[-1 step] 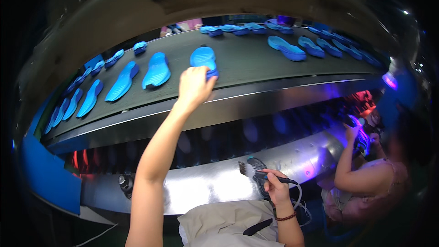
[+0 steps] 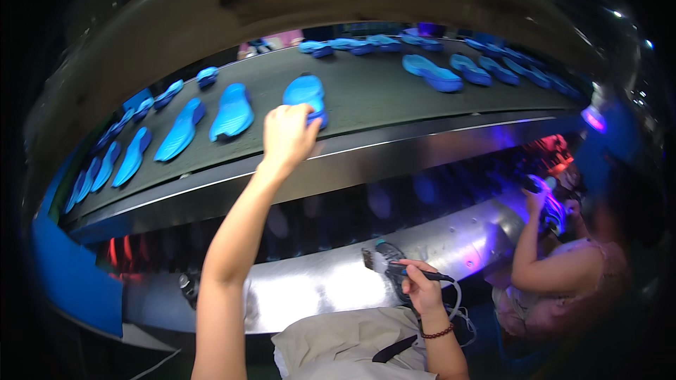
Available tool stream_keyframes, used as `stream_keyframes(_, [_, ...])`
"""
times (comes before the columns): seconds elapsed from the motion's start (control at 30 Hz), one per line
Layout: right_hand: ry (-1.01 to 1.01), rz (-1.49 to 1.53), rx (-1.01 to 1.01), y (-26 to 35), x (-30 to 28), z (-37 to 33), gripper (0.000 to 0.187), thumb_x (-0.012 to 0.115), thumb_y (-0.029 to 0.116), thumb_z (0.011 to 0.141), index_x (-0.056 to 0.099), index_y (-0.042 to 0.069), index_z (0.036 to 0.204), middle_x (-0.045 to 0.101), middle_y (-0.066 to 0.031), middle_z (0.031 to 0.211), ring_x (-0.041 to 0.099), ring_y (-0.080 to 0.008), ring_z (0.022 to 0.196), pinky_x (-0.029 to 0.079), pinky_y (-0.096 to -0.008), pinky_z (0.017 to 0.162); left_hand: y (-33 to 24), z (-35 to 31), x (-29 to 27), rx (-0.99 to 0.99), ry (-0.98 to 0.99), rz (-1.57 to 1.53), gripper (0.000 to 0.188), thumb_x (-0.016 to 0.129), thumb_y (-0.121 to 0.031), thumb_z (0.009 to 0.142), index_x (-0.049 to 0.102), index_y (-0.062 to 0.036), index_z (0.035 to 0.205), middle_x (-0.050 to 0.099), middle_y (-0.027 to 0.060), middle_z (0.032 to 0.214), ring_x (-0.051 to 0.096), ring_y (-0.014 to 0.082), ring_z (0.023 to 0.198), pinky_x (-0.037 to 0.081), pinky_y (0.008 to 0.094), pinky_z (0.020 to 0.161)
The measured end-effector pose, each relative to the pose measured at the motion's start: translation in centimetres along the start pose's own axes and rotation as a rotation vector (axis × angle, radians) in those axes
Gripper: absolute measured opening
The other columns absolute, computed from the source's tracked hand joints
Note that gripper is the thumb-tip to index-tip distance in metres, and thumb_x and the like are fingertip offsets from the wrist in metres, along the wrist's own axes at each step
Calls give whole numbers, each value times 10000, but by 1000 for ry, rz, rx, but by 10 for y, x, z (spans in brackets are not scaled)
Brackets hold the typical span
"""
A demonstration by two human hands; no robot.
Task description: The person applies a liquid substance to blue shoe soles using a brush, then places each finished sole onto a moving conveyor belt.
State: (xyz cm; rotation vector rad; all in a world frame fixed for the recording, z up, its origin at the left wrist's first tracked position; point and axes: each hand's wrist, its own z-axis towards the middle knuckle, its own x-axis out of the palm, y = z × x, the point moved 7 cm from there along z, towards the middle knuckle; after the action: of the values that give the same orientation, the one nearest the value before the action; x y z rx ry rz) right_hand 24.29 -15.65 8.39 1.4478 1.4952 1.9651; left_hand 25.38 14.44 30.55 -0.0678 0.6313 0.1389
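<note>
Still pinches blue sole (image 2: 304, 90) on conveyor belt (image 2: 362, 95) with fingers (image 2: 294, 110) of left hand (image 2: 285, 139), brush (image 2: 381, 262) below belt with those of right hand (image 2: 424, 290), so without visible progress.

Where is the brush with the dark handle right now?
In the head view, the brush is low and right of centre, held in the person's right hand, its bristles pointing left over the shiny metal ledge.
</note>
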Motion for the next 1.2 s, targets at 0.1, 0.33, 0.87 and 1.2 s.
stream_keyframes(0.1, [-60,-47,21,1,-21,-1,217,545,129,863,596,-27,1004,605,-60,751,525,-102,523,415,-195,473,-21,-26,-36,11,-163,-177,381,679,-230,736,566,-75,1066,590,108,870,538,273,885,370,387,867])
stream_keyframes(0.33, [-39,73,1,8,-18,11,226,532,117,877,575,-12,1058,617,-88,938,602,-130,775,472,-214,651,-4,-148,-41,-831,-645,-1428,478,529,-157,807,370,17,1223,484,152,1138,502,253,1043,400,355,909])
stream_keyframes(0.87, [188,-13,-192,39,14,6,253,550,-61,736,607,-42,982,615,-195,1011,559,-272,1027,382,-392,966,-144,-252,53,-1055,608,-2712,906,321,-743,754,321,-42,1329,447,178,1269,450,319,1152,315,475,992])
stream_keyframes(1.2, [74,-48,15,9,55,63,194,614,17,771,621,-33,958,646,-115,896,597,-124,807,466,-222,717,-144,-260,45,-1450,427,-2372,949,66,-777,744,392,-59,1271,555,207,1059,546,343,987,409,486,890])
